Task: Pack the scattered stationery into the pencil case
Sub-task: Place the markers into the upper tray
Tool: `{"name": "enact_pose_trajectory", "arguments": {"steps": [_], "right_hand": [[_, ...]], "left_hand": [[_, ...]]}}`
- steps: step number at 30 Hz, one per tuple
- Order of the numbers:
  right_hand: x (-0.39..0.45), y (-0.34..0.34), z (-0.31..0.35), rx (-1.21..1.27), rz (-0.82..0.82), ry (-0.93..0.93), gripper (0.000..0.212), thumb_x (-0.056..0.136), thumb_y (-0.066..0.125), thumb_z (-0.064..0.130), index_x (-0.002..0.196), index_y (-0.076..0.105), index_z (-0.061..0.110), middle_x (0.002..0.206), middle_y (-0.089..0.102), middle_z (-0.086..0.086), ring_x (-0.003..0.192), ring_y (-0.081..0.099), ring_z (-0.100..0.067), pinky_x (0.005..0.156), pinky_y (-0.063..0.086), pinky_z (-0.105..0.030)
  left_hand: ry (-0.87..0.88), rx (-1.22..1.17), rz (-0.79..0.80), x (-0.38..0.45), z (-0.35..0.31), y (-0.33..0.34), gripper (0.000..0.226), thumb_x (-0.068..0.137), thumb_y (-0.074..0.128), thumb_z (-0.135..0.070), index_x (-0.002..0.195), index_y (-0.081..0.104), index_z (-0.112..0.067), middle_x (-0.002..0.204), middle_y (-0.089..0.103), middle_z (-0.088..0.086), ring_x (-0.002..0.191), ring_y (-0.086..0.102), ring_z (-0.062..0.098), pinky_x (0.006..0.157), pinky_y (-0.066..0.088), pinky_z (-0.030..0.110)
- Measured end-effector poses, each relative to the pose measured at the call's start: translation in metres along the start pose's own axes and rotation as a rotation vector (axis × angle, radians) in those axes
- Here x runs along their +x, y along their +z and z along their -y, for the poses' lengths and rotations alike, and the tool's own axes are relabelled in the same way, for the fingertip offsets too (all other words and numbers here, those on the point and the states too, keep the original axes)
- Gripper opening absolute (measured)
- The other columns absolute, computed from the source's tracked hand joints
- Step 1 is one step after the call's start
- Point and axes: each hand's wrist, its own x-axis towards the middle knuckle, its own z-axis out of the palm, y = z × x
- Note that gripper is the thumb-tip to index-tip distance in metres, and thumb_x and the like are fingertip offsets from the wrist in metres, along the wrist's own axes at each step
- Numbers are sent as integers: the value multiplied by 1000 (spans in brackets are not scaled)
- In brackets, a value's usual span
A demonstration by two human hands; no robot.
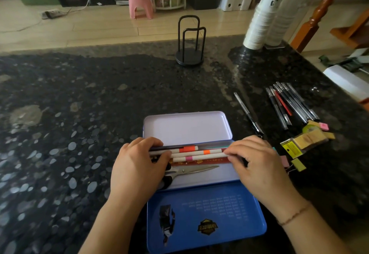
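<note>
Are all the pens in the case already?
No, a bunch of pens still lies on the counter to the right of the case.

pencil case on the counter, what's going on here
A person is packing an open tin pencil case. Both the left hand and right hand hold the ends of a bundle of white markers over the tray, where scissors and a red ruler already lie. Loose pens wait on the right.
</note>
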Motion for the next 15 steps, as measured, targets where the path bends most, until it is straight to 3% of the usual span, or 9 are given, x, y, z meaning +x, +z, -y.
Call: {"name": "enact_pose_trajectory", "arguments": {"steps": [3, 7, 11, 13, 15], "right_hand": [[2, 6, 5, -100, 24, -26, 12, 75, 76, 19, 85, 75, 24, 87, 71, 14, 86, 54, -13, 73, 39, -30], [6, -7, -4, -13, -79, 64, 7, 78, 73, 22, 85, 74, 21, 90, 70, 9, 86, 56, -14, 75, 45, -31], [7, -38, -41, 3, -300, 466, 10, 84, 67, 14, 92, 72, 18, 79, 68, 0, 71, 62, -20, 68, 48, -31], [1, -48, -58, -38, -282, 625, 14, 85, 65, 11, 95, 72, 17, 81, 68, -1, 71, 60, -20, 68, 42, -27], [-6, -53, -69, -94, -238, 684, 17, 84, 64, 7, 94, 73, 18, 88, 71, -4, 80, 61, -23, 71, 42, -27]], "left_hand": [[-2, -1, 19, 0, -2, -1, 30, 74, 73, -47, 98, 69, -30, 82, 57, -16, 84, 56, 13, 69, 50, 29], [-11, 2, 39, 0, -4, -3, 38, 68, 73, -54, 99, 68, -31, 85, 60, -15, 84, 57, 12, 70, 54, 34], [-17, 30, 44, 1, -4, -1, 33, 70, 75, -48, 97, 68, -30, 83, 56, -16, 84, 55, 13, 69, 50, 30], [-24, 33, 38, 0, -4, 0, 32, 71, 74, -47, 97, 69, -28, 85, 59, -14, 85, 55, 14, 69, 48, 29], [-28, 36, 14, -1, -7, 1, 40, 69, 75, -51, 102, 68, -29, 100, 62, -10, 95, 53, 19, 76, 48, 33]]}}
